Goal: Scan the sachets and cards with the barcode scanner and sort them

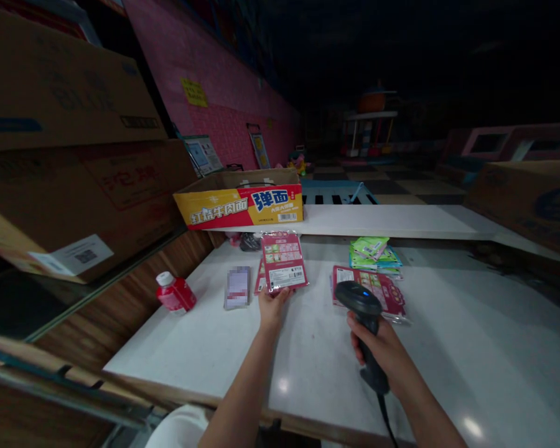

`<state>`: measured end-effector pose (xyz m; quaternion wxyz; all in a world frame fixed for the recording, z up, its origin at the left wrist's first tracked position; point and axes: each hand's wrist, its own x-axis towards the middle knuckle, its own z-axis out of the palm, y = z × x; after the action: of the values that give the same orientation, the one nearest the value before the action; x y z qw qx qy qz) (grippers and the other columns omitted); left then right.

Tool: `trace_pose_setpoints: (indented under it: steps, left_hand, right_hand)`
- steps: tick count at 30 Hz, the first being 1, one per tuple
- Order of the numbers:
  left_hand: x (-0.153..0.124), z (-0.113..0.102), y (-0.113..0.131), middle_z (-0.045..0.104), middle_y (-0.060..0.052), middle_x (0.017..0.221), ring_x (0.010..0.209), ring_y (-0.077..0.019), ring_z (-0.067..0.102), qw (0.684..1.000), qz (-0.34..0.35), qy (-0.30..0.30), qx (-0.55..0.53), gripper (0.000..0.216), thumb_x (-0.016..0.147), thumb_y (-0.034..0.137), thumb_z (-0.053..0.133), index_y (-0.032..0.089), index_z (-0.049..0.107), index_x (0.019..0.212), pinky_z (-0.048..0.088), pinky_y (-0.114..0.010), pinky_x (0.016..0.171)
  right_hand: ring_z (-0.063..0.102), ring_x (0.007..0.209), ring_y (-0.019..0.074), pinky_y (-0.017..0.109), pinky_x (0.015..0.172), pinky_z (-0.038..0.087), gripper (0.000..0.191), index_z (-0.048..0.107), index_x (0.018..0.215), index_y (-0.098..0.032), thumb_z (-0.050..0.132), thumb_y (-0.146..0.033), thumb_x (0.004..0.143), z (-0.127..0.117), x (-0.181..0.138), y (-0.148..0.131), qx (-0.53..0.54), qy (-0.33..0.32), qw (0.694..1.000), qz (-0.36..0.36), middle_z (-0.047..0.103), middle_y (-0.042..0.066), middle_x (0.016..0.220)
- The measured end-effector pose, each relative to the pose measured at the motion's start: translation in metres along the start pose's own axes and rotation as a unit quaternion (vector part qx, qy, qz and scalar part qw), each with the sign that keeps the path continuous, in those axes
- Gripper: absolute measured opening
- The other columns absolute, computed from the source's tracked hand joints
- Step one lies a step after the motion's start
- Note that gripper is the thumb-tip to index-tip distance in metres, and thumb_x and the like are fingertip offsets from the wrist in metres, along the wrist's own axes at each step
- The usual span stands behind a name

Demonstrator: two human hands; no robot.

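My left hand (273,306) grips the lower edge of a red flat packet (284,258) in a clear sleeve, its printed back with a white label and barcode facing me. Part of another red packet (260,281) shows behind it on the counter. In my right hand (383,348) is a black barcode scanner (364,305), held by its handle, with a small blue light on top and a cable running down. Just beyond the scanner lies a stack of red packets (382,289), partly hidden by it. Behind that stack sit several green packets (371,252).
On the white counter (317,367), a phone (238,287) lies left of my left hand, and a red bottle with a white cap (176,294) stands farther left. An open yellow-red carton (242,205) rests on the raised ledge (382,219). Large cardboard boxes (65,186) are stacked at left.
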<state>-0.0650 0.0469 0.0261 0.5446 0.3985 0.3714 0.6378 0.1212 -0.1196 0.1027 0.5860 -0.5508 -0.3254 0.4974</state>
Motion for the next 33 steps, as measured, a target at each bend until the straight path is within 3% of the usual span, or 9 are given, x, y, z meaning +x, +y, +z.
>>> trace_pose_setpoints:
  steps: [5,10,14,23,29,33]
  left_hand:
    - [-0.005,0.0,0.0,0.073,-0.008,0.089,0.076,-0.0204,0.07,1.0,0.019,-0.015,0.017,0.049,0.057,0.034,0.085,0.015,0.064,0.097,0.058,-0.036,0.077]
    - [-0.007,0.002,0.001,0.073,-0.009,0.088,0.075,-0.0199,0.069,0.999,0.023,-0.012,0.02,0.046,0.057,0.03,0.083,0.013,0.066,0.096,0.059,-0.034,0.074]
    - [-0.006,0.001,-0.001,0.073,-0.007,0.088,0.077,-0.0189,0.069,0.999,0.035,0.002,0.038,0.044,0.057,0.027,0.082,0.014,0.066,0.096,0.058,-0.032,0.076]
    - [-0.002,-0.005,-0.008,0.074,-0.009,0.088,0.073,-0.0206,0.07,1.0,0.016,-0.005,0.012,0.048,0.058,0.035,0.084,0.014,0.065,0.096,0.058,-0.036,0.075]
    - [-0.002,-0.006,-0.005,0.073,-0.009,0.093,0.079,-0.0196,0.07,0.999,0.02,0.015,-0.032,0.049,0.058,0.039,0.084,0.014,0.064,0.095,0.058,-0.032,0.074]
    - [-0.001,-0.006,-0.004,0.072,-0.009,0.093,0.081,-0.0215,0.07,0.998,0.011,0.038,-0.042,0.05,0.058,0.042,0.083,0.014,0.061,0.095,0.059,-0.037,0.075]
  right_hand:
    - [0.047,0.034,0.0101,0.02,0.033,0.036,0.041,0.054,0.08,-0.019,0.073,-0.052,0.066,0.025,0.01,0.004,-0.012,-0.023,1.0,0.01,0.054,-0.007,0.046]
    - [0.047,0.033,0.0097,0.019,0.033,0.037,0.037,0.053,0.077,-0.019,0.071,-0.05,0.068,0.035,0.015,0.005,-0.023,-0.037,0.999,0.019,0.054,-0.007,0.044]
    - [0.047,0.033,0.0097,0.02,0.032,0.037,0.038,0.053,0.075,-0.019,0.072,-0.051,0.068,0.036,0.016,0.005,-0.016,-0.031,0.999,0.015,0.053,-0.007,0.044]
    - [0.047,0.034,0.0095,0.019,0.032,0.037,0.04,0.053,0.077,-0.019,0.072,-0.053,0.067,0.035,0.012,0.005,-0.007,-0.023,0.999,0.023,0.054,-0.006,0.046]
    - [0.047,0.035,0.0096,0.02,0.033,0.036,0.043,0.053,0.08,-0.019,0.075,-0.053,0.065,0.029,0.005,0.008,0.001,-0.015,1.0,0.024,0.054,-0.007,0.047]
    - [0.047,0.035,0.0094,0.02,0.034,0.037,0.043,0.053,0.08,-0.019,0.074,-0.054,0.065,0.025,0.001,0.008,0.001,-0.01,1.0,0.01,0.055,-0.006,0.048]
